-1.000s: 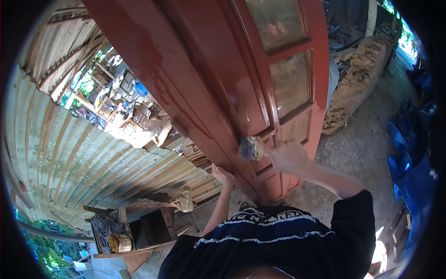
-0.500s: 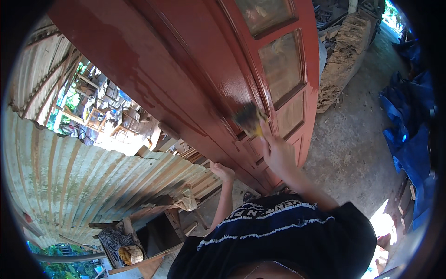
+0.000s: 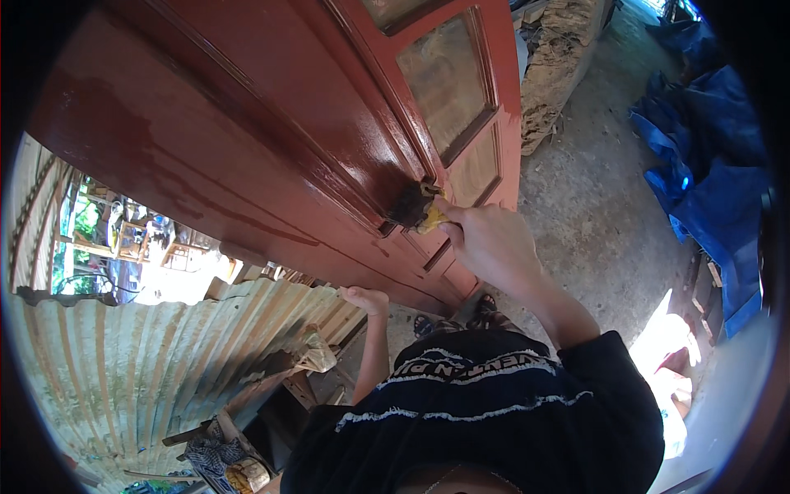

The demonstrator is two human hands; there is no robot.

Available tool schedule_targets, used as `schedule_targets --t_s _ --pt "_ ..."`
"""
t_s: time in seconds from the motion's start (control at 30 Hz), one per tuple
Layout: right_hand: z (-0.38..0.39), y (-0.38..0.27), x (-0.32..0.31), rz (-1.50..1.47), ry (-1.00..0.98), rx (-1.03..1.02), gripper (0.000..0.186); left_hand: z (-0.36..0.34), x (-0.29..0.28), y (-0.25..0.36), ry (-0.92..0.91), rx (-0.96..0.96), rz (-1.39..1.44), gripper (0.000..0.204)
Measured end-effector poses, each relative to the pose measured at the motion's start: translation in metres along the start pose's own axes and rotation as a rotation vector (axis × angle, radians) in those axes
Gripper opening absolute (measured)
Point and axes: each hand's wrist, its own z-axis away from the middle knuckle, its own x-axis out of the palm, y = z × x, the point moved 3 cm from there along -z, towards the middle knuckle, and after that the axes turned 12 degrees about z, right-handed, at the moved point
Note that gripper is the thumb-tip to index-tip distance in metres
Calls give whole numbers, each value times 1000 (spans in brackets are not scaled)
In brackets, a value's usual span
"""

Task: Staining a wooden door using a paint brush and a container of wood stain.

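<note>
Head view: brush against red door, nr a panel's lower end; R hand w/ fingers clamped on brush. L hand by door edge, can't tell its fingers' state. Corrugated sheet to L, blue tarp to R.

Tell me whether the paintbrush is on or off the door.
On: the paintbrush has its bristles against the glossy red door.

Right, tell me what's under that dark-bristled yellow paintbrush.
Under the dark-bristled yellow paintbrush is the red-brown panelled wooden door; its glossy surface shows just beyond the brush. The patch directly beneath is covered, so its finish cannot be seen.
</note>
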Motion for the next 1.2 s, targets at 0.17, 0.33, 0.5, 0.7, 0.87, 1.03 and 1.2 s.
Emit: schedule_targets --t_s 0.17,0.33,0.5,0.7,0.87,1.03,1.2 --pt "-22 -8 -55 -184 220 160 38 0 0 -6 22 23 40 94" --pt "-45 -10 -23 -429 346 39 41 0 -11 -26 -54 -9 13 95" --pt "5 16 69 -432 34 215 43 -1 -4 -15 -31 7 -16 96" --pt "47 36 112 -168 -187 -5 45 -1 0 -6 15 45 -99 94" --pt "36 52 77 -492 -1 329 43 0 0 0 10 71 2 94" --pt "21 38 122 -739 -78 191 44 -3 6 6 -17 76 -181 94" --pt "52 -41 136 -846 -185 -145 48 -6 1 9 -59 54 -202 92"
